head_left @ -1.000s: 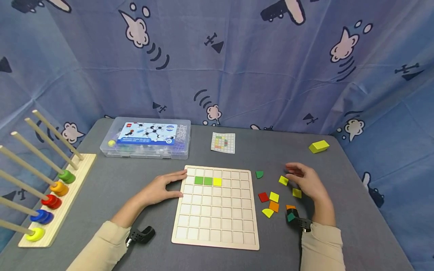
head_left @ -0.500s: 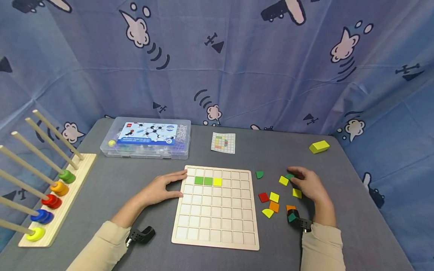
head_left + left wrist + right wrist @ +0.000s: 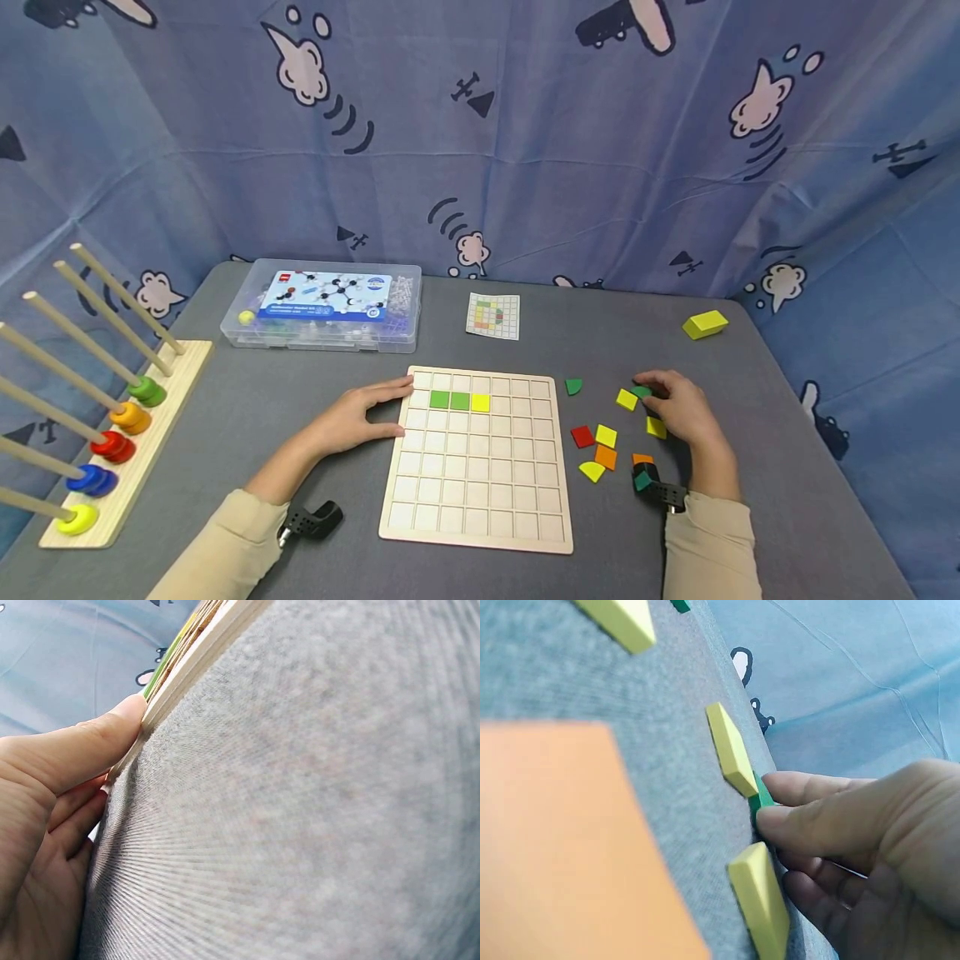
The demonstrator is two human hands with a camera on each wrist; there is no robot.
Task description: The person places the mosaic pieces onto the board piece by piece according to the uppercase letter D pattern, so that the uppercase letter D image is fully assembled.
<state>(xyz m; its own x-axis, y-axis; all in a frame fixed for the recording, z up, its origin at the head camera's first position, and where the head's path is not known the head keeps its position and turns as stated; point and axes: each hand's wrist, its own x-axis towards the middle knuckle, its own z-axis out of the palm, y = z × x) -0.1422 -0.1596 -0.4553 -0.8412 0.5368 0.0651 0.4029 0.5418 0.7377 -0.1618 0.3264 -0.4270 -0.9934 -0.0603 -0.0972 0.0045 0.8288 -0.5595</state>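
Observation:
My left hand point(image 3: 352, 423) lies at the left edge of the pale wooden grid board point(image 3: 480, 500), its fingers and thumb spread against the rim. In the left wrist view the thumb point(image 3: 94, 746) touches the board's side point(image 3: 176, 694). Two green squares point(image 3: 450, 400) and a yellow square point(image 3: 480, 403) sit side by side in the board's second row. Right of the board, my right hand point(image 3: 681, 408) pinches a small green piece point(image 3: 641, 391) between thumb and fingers, low over the table. In the right wrist view this green piece point(image 3: 760, 799) is partly hidden behind a yellow tile point(image 3: 731, 750).
Between board and right hand lie a red tile point(image 3: 582, 437), orange tiles point(image 3: 606, 457), yellow tiles point(image 3: 626, 400) and a green rounded piece point(image 3: 573, 387). A pattern card point(image 3: 493, 317), a clear kit box point(image 3: 322, 304) and a yellow block point(image 3: 705, 324) stand behind. A peg rack point(image 3: 161, 433) is left.
The right hand's fingers have lowered and closed in on the green piece, which was hidden by them a second ago and now shows at their tips. The left hand and board stay put.

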